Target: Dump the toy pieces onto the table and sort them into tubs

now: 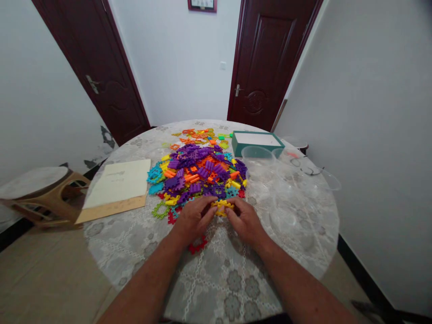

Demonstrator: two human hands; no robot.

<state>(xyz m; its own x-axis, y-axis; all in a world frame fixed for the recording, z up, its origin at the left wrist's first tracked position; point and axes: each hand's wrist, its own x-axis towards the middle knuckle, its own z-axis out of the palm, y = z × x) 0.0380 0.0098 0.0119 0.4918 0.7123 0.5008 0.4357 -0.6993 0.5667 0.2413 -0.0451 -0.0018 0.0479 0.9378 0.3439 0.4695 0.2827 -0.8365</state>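
Note:
Between my two hands is a yellow toothed building piece [222, 208], at the near edge of the heap. My left hand [195, 218] grips its left side with thumb and fingers. On its right side, my right hand [245, 220] pinches it the same way. Just beyond lies a big pile of plastic interlocking pieces [199, 168] in purple, orange, yellow, blue and green. A red toothed ring [198, 245] rests on the cloth under my left wrist, partly covered by it. Whether the yellow piece is one part or several joined is too small to tell.
An open sketchbook [118, 184] with a faint drawing lies at the left. Behind the pile on the right stands a green-edged box [258, 140]. Clear plastic containers [286, 198] cover the table's right side. A wooden stool [43, 193] stands left of the round table [232, 279].

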